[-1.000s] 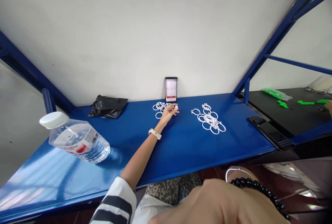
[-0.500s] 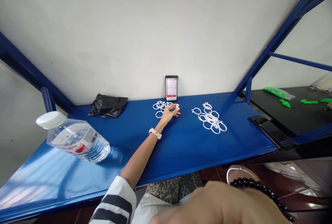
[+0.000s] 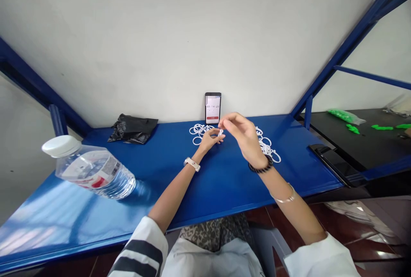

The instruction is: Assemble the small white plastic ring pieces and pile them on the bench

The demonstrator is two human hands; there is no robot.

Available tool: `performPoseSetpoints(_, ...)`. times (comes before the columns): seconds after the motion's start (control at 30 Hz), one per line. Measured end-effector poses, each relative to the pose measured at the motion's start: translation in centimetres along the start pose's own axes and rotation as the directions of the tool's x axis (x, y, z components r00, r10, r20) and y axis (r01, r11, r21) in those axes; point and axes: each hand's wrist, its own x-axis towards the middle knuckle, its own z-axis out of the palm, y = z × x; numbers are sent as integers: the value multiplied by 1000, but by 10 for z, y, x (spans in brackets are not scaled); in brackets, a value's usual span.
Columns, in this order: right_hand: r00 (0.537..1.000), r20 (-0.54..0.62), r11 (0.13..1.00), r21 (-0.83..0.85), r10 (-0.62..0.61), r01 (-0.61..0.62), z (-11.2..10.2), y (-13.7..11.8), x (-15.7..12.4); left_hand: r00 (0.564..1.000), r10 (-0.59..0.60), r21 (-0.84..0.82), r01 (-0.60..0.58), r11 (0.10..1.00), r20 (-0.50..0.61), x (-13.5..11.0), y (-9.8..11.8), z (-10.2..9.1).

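Observation:
My left hand [image 3: 211,138] rests on the blue table [image 3: 180,170] beside a small pile of white plastic rings [image 3: 197,132], its fingers pinched on one small white ring [image 3: 220,132]. Over the table my right hand [image 3: 244,135] hovers, with thumb and forefinger meeting at that same ring. It wears a black bead bracelet and covers part of a second, larger pile of white rings [image 3: 268,148] on the right. A phone [image 3: 212,108] with a lit screen leans upright against the wall just behind both hands.
A clear water bottle [image 3: 91,171] with a white cap stands near the left front. A crumpled black bag [image 3: 132,128] lies at the back left. A dark device [image 3: 334,162] sits at the right edge. Green parts [image 3: 353,128] lie on a neighbouring black table.
My right hand has come up from close under the camera and reached forward to the ring in my left hand. My left hand has stayed in place.

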Motion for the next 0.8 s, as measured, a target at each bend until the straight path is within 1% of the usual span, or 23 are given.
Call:
performPoseSetpoints(0.03,996,-91,996,-90,15,-23,-12,29,10,1000,-14,0,14,1000,13,0,1,0)
performPoseSetpoints(0.07,986,-157,986,-150,48,-72,-24,57,17,999,-30,-5,30,1000,24,-1,2,0)
performPoseSetpoints(0.13,961,-245,955,-228,132,-189,-45,106,24,999,-46,-8,46,999,25,-1,3,0)
performPoseSetpoints(0.17,952,-261,939,-255,161,-229,-53,126,24,998,-50,-1,50,999,24,0,4,0)
performPoseSetpoints(0.2,950,-248,934,-252,192,-254,-58,142,23,998,-49,10,49,999,24,0,4,0)
performPoseSetpoints(0.27,942,-201,937,-173,268,-303,-64,162,18,998,-44,34,42,999,36,0,4,0)
performPoseSetpoints(0.33,937,-158,940,-99,310,-328,-63,170,14,998,-35,50,33,998,48,-1,4,0)
performPoseSetpoints(0.4,929,-142,936,-38,342,-350,-62,172,12,999,-22,66,19,998,44,-2,4,1)
performPoseSetpoints(0.53,902,-126,911,68,413,-407,-63,173,9,999,29,126,-27,992,-18,-5,7,2)
performPoseSetpoints(0.67,890,-96,890,154,446,-429,-65,173,4,993,88,228,-69,971,-74,-7,8,4)
performPoseSetpoints(0.8,887,-80,874,233,455,-427,-62,174,1,981,166,347,-122,930,-100,-7,6,5)
